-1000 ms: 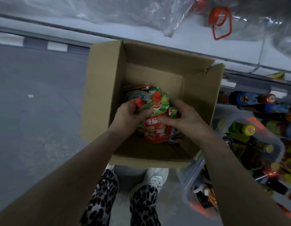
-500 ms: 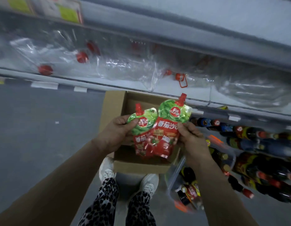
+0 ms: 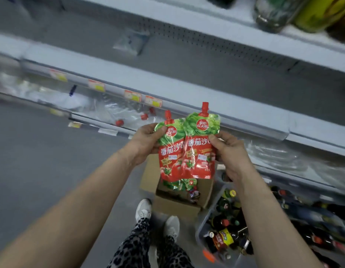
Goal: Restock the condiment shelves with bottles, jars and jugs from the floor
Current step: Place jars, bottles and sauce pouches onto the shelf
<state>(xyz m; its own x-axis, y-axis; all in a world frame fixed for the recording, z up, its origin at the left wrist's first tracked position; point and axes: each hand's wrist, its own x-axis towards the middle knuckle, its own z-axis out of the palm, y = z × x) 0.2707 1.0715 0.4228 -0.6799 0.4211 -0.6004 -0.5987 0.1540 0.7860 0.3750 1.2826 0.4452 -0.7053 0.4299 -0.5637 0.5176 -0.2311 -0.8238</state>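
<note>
1. I see a grey floor [image 3: 42,161] under both grips, and pale shelving runs across the aisle beyond them.
2. The shelf edge [image 3: 235,111] just past the grips carries four price tags [image 3: 132,95].
3. My left grip [image 3: 146,140] pinches the upper left edge of one tomato sauce pouch [image 3: 170,151].
4. My right grip [image 3: 231,153] holds the right side of a second pouch [image 3: 200,151].
5. That makes two pouches, both upright with red spout caps and overlapping between the grips, the right one in front.
6. Below the grips, one open cardboard box [image 3: 173,206] stands on the floor; I cannot count the packets inside.
7. Below the right grip, one clear bin [image 3: 201,227] of bottles sits just beside the box.
</note>
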